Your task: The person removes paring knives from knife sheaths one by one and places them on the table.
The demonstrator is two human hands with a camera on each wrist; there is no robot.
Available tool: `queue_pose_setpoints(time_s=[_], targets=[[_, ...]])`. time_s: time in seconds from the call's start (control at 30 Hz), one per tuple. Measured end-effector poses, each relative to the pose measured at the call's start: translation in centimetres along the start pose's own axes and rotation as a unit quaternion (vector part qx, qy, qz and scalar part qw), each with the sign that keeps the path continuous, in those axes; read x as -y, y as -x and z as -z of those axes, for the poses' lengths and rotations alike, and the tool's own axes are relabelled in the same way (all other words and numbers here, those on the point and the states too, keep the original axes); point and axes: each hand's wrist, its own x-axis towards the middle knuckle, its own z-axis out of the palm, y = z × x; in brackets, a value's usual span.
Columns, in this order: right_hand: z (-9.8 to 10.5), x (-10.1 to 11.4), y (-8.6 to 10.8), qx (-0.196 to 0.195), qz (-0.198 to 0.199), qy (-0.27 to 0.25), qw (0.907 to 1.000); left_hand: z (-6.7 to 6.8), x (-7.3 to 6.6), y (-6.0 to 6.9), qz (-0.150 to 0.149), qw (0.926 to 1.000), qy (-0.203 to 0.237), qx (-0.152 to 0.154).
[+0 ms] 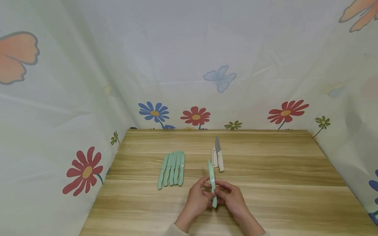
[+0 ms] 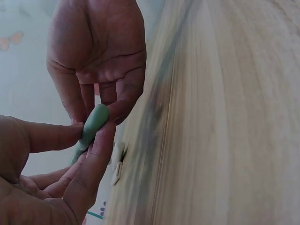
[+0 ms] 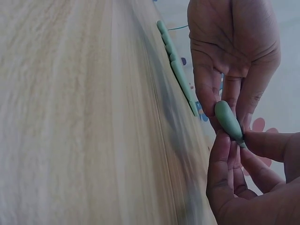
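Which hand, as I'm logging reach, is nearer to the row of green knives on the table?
Left. The left hand is right of the row of green knives, toward the person; the right hand is farther right, on the right of the held green knife.

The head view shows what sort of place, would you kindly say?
Probably a screened-off work booth: pale sheeting with printed flowers rises around a wood-grain tabletop, where green knives lie.

Wood-grain table [image 1: 280,203] | five green knives [image 1: 172,167], side by side | cream-handled knife [image 1: 220,159] | cream sheath [image 1: 215,163]
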Motion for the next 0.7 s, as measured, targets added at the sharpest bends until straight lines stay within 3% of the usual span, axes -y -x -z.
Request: queue_pose_setpoints(time_s=[0.7], targets=[[0.50,0.35,0.55,0.034,0.003,0.006,0.9994,-0.11,0.06,0.53,-0.007,0.9999,-0.005,0.006]])
